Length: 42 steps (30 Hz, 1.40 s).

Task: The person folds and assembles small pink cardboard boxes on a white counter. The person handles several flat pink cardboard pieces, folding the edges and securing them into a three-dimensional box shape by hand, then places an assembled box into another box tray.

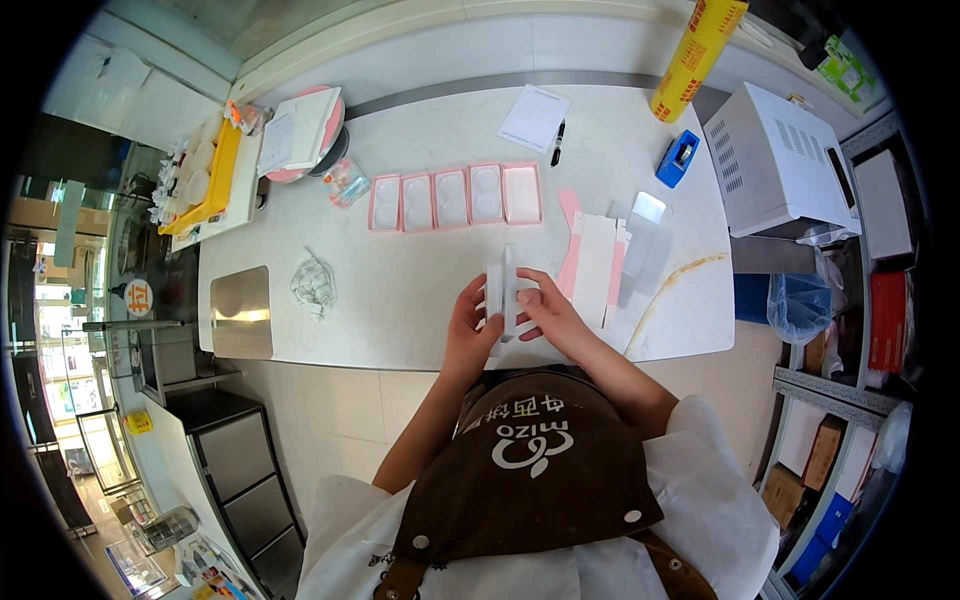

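Observation:
Over the table's near edge, my hands hold thin translucent white plastic trays [495, 285] upright, seen almost edge-on. My left hand [466, 328] is closed on their left side, thumb on the near end. From the right, my right hand [552, 315] has its fingers bent against the right face; how many trays there are I cannot make out. Just beyond stands a row of several open pink boxes [402, 205]. Most contain white trays with two round wells, while the rightmost box [522, 194] shows a plain white inside.
Flat pink-and-white cardboard pieces [594, 262] and clear plastic trays [646, 245] lie to the right. Farther back are a paper sheet [534, 118], a black pen [558, 143], a blue tape dispenser [678, 158] and a yellow roll [697, 60]. A crumpled clear bag [313, 283] lies left.

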{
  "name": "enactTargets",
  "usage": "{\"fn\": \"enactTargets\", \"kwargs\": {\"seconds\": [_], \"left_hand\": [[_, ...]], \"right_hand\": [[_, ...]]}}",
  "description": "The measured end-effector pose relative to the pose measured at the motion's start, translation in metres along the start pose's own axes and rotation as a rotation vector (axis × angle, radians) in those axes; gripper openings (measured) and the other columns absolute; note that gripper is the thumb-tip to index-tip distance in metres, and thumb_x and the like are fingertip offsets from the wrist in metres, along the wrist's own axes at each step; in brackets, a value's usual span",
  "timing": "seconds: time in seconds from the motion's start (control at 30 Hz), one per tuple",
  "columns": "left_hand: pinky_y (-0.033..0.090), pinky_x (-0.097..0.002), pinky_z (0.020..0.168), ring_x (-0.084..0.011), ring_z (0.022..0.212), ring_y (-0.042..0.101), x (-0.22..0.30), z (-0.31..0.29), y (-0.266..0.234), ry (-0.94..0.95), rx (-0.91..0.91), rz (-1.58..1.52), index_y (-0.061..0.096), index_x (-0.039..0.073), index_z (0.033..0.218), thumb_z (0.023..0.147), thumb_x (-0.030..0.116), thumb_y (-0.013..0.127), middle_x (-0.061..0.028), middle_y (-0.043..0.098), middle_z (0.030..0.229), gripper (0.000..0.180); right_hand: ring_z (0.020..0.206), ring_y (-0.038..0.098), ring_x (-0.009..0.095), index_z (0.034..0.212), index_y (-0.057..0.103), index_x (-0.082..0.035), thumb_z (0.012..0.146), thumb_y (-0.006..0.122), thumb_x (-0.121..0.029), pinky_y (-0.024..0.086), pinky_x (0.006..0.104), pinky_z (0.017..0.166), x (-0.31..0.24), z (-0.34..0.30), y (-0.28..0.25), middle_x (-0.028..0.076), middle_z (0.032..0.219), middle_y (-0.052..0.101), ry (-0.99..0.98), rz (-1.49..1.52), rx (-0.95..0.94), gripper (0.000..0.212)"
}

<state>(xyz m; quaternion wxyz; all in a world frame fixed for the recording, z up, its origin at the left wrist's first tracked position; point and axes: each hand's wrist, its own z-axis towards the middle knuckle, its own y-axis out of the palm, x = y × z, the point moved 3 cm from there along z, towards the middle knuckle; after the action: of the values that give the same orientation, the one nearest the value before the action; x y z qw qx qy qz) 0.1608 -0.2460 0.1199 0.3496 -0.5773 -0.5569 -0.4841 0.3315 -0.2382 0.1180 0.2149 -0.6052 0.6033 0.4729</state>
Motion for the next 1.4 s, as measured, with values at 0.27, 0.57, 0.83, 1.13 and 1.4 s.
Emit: {"fn": "enactTargets", "kwargs": {"seconds": [0.27,0.57,0.83,1.13,1.4], "left_hand": [[0.053,-0.0362,0.092,-0.0201,0.112,0.059,-0.021,0.032,-0.004,-0.167,0.043,-0.284,0.035,0.003,0.153,0.092,0.006,0.058,-0.0152,0.053,0.14,0.065],[0.051,-0.0367,0.093,-0.0214,0.111,0.06,-0.059,0.102,-0.021,-0.377,-0.117,0.259,0.032,0.006,0.157,0.092,0.02,0.065,-0.0173,0.058,0.133,0.074],[0.051,-0.0374,0.094,-0.0244,0.105,0.065,-0.096,0.163,0.002,-0.591,-0.361,0.015,0.019,0.007,0.163,0.09,0.027,0.061,-0.0164,0.062,0.127,0.086],[0.053,-0.0425,0.092,-0.0285,0.107,0.065,-0.096,0.202,0.01,-0.7,-0.435,-0.143,0.028,0.003,0.156,0.09,0.029,0.056,-0.0172,0.059,0.131,0.075],[0.054,-0.0403,0.089,-0.0259,0.105,0.064,-0.106,0.202,0.018,-0.673,-0.423,-0.177,0.033,0.003,0.153,0.091,0.034,0.054,-0.0156,0.06,0.129,0.073]], "right_hand": [[0.112,0.061,0.018,0.147,0.04,-0.005,0.101,0.061,-0.017,0.05,0.0337,0.097,0.035,0.046,-0.043,0.011,0.129,0.06,-0.256,-0.139,0.15,0.052],[0.094,0.065,0.026,0.114,0.058,0.002,0.096,0.058,-0.021,0.051,0.0384,0.087,0.01,0.167,-0.132,0.019,0.102,0.067,-0.115,-0.172,0.559,0.03],[0.116,0.061,0.04,0.148,0.041,-0.011,0.086,0.057,-0.003,0.048,0.0428,0.1,-0.002,0.263,-0.13,0.023,0.135,0.058,-0.201,-0.334,0.548,0.064],[0.121,0.055,0.038,0.131,0.059,-0.013,0.085,0.064,-0.004,0.049,0.046,0.1,-0.013,0.26,-0.137,0.014,0.133,0.055,-0.353,-0.886,0.51,0.047],[0.129,0.052,0.032,0.125,0.061,-0.013,0.087,0.064,-0.005,0.048,0.0441,0.101,-0.016,0.266,-0.144,0.011,0.137,0.057,-0.554,-1.254,0.463,0.04]]}}
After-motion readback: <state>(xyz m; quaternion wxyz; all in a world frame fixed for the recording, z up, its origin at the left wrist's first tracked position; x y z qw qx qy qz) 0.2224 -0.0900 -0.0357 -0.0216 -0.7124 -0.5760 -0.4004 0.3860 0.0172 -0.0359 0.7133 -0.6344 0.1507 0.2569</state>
